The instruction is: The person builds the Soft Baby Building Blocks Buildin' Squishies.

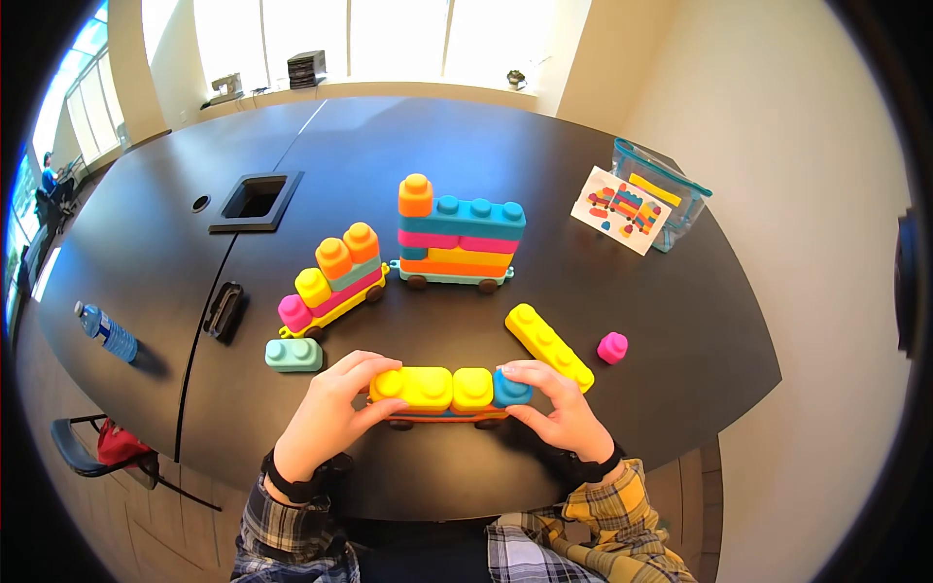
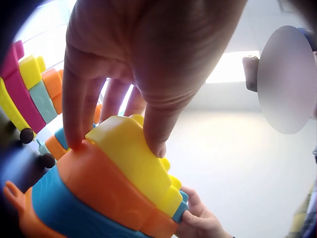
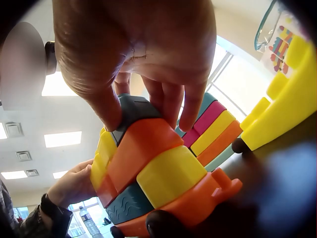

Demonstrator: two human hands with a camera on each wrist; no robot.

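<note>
In the head view, a toy train wagon on an orange wheeled base (image 3: 198, 203) stands at the table's near side. Its top row has a long yellow block (image 1: 424, 387), a smaller yellow block (image 1: 472, 388) and a blue block (image 1: 512, 389). My left hand (image 1: 335, 403) grips the long yellow block at the left end, thumb on the near side and fingers over the far side. At the right end, my right hand (image 1: 564, 413) pinches the blue block between thumb and fingers. Orange and blue layers (image 2: 74, 198) lie under the top row in the left wrist view.
Beyond are a stepped wagon (image 1: 335, 282) and a taller wagon (image 1: 457, 233). Loose on the table lie a long yellow block (image 1: 549, 347), a pink block (image 1: 612, 348) and a pale green block (image 1: 293, 356). A picture card (image 1: 622, 209) leans on a clear bag (image 1: 688, 199); a bottle (image 1: 107, 332) stands left.
</note>
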